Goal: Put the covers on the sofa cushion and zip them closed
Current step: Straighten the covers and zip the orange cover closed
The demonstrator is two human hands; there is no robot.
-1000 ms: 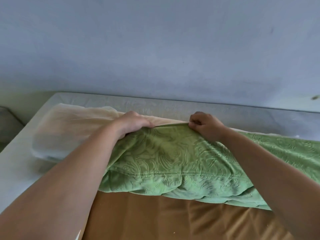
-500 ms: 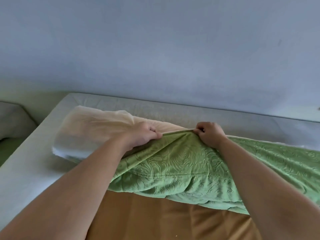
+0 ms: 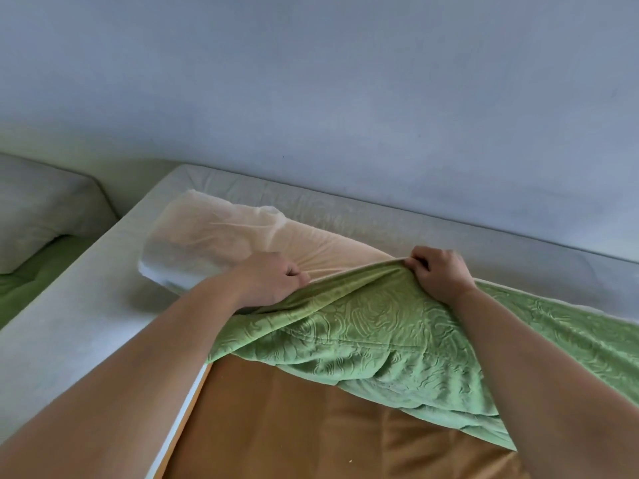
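Note:
A long cream cushion (image 3: 221,236) lies along the back of the sofa, its left end bare. A green embossed cover (image 3: 380,337) sheathes its right part and bunches at the open edge. My left hand (image 3: 273,281) grips that open edge on the near left side, fingers curled into the fabric. My right hand (image 3: 437,271) pinches the same edge at the top, a little to the right. The edge runs taut between the two hands. No zip shows.
The cushion rests on a pale grey sofa frame (image 3: 69,323) against a grey wall (image 3: 311,81). An orange-brown seat surface (image 3: 294,426) lies in front. At the far left a grey cushion (image 3: 41,209) sits over a green seat (image 3: 24,288).
The view has swung left and down, showing more of the bare cushion end and the left seat. Both hands keep hold of the cover's open edge.

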